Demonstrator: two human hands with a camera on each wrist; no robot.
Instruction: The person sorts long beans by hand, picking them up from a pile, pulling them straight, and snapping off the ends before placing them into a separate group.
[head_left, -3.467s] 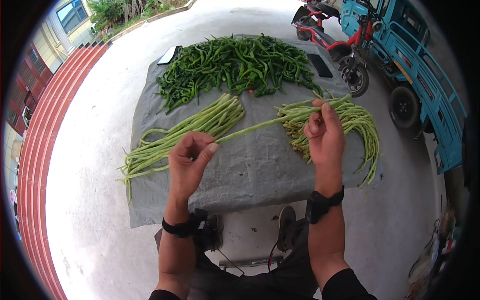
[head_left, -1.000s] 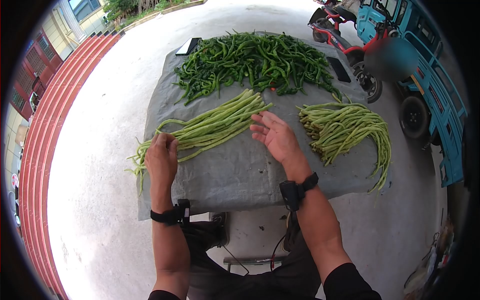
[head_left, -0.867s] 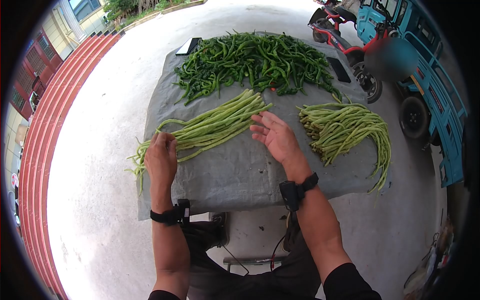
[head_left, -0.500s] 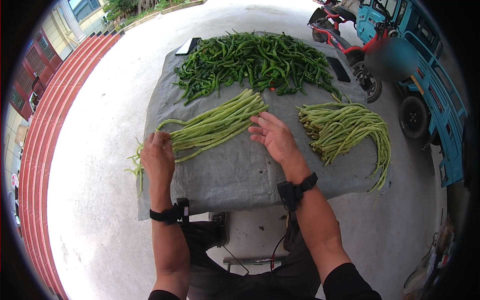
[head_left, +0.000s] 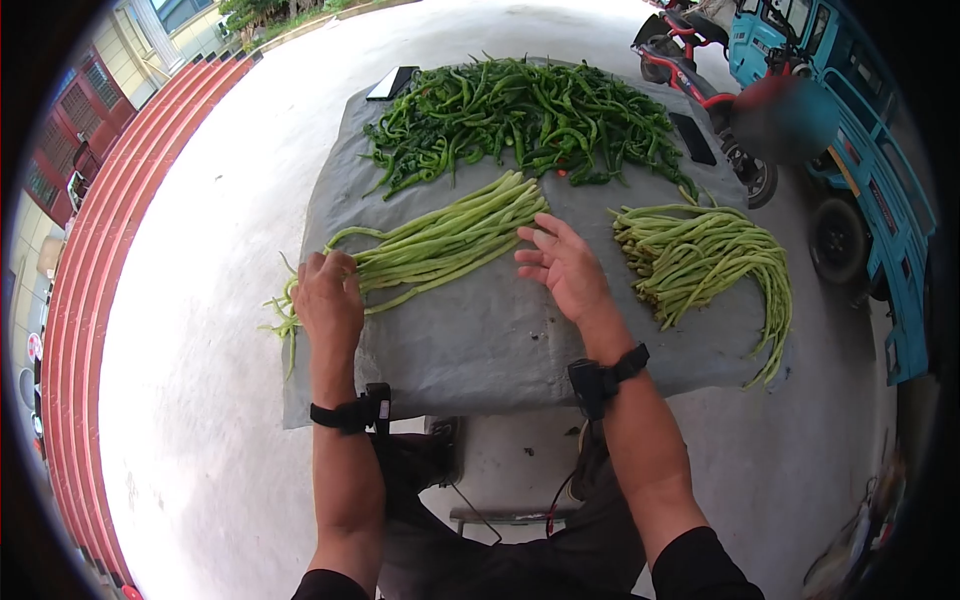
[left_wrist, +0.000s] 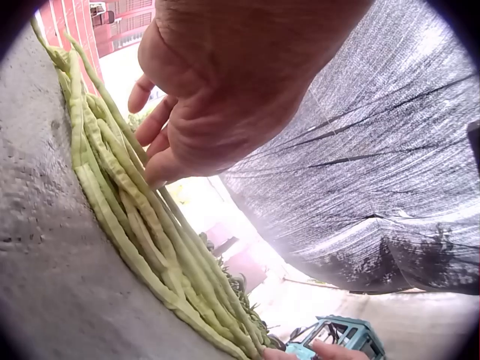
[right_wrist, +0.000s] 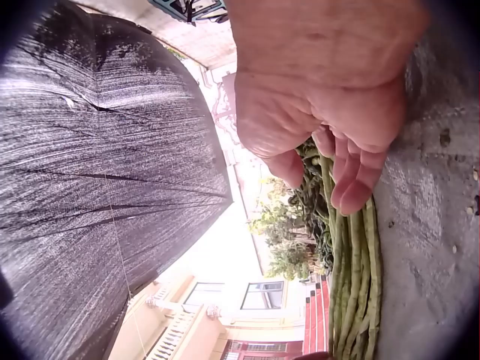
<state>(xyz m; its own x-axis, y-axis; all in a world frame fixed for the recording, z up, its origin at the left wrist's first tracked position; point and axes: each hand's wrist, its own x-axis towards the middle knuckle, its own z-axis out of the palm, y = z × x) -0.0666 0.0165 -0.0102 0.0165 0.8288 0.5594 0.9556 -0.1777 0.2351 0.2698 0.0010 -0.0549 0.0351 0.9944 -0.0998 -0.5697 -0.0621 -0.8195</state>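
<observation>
My left hand [head_left: 328, 298] curls its fingers down at the left part of a bundle of pale green long beans [head_left: 450, 240]. In the left wrist view its thumb and fingertips [left_wrist: 156, 178] are right at the uppermost beans, pinching along a bean there. My right hand [head_left: 568, 265] is at the bundle's right end, palm turned inward, its fingers loosely spread and holding nothing. The right wrist view shows its fingers [right_wrist: 352, 191] overlapping the bean ends. A second bunch of long beans [head_left: 700, 250], bent over at its right side, lies farther right on the grey cloth [head_left: 470, 350].
A wide heap of green chili peppers [head_left: 530, 120] covers the back of the cloth. One phone [head_left: 393, 83] lies left of it and a dark phone [head_left: 692, 138] right. Beyond stand a red scooter [head_left: 690, 70] and a blue cargo tricycle [head_left: 880, 200]. Red steps [head_left: 110, 270] run along the left.
Earlier both hands held one long bean stretched above the cloth; it is now down at the left bundle. The right hand has left the right bunch. Lately the hands shifted slightly; the head view tilted.
</observation>
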